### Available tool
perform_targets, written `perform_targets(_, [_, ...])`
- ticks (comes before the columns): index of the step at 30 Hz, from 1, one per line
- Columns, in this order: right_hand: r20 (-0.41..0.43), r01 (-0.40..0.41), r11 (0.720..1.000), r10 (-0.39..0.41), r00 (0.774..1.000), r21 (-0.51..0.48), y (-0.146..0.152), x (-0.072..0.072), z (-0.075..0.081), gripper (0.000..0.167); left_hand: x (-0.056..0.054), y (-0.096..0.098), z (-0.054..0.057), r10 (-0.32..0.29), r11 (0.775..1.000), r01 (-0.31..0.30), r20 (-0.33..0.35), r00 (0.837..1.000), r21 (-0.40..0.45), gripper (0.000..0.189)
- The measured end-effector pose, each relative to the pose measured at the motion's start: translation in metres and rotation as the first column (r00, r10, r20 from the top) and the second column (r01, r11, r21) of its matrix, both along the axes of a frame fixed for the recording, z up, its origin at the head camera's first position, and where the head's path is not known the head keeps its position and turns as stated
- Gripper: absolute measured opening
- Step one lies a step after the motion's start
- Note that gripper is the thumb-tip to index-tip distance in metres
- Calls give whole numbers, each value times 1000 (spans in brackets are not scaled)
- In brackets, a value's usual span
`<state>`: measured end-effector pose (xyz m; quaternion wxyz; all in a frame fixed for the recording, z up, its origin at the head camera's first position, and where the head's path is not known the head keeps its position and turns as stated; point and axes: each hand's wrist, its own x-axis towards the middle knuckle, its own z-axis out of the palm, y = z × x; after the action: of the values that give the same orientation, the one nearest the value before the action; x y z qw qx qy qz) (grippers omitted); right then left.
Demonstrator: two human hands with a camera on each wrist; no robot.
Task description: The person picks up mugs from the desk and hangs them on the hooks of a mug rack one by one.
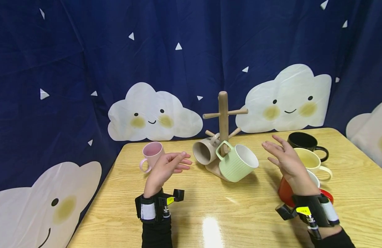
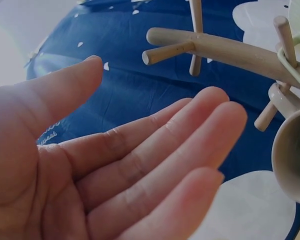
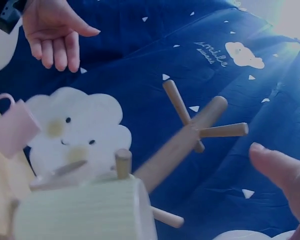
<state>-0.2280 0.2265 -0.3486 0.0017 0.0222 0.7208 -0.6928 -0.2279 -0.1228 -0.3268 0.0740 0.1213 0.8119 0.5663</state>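
A wooden mug tree [image 1: 223, 117] stands near the middle of the table. By their handles, a pale green ribbed mug [image 1: 235, 166] and a beige mug [image 1: 206, 150] hang tilted on its lower pegs. To the left of the tree, my left hand [image 1: 166, 168] is held with fingers extended and nothing in it, its palm [image 2: 55, 185] facing up in the left wrist view. My right hand [image 1: 287, 162] hovers on the other side, fingers spread and holding nothing, apart from the green mug. The upper pegs of the tree carry no mugs.
Behind my left hand is a pink mug [image 1: 151, 159]. At the right are a black mug [image 1: 299, 139], a yellow mug [image 1: 315, 165] and a red mug [image 1: 284, 193], partly hidden by my right hand and wrist. A dark blue curtain [image 1: 178, 69] with clouds hangs behind the table.
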Motion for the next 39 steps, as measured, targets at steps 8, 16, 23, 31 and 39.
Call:
perform_targets(8, [-365,246,763,-14,931,598,5,12,6,38,-1,1,-3,96,990,-103,-80,992,-98,33])
perform_targets(16, [-211,126,389,184,960,913,-1,20,15,17,-2,3,-9,93,877,-228,-317,944,-422,37])
perform_targets(23, [-351,216,524,172,921,824,-10,17,17,20,-2,3,-10,99,866,-214,-264,959,-452,40])
perform_targets(31, [-608,326,799,61,792,505,-27,-18,96,19,-1,6,-10,76,865,-178,-228,971,-469,42])
perform_targets(39, [-259,-269,763,492,831,587,-41,-109,154,48,0,7,-8,46,871,-166,-259,965,-463,41])
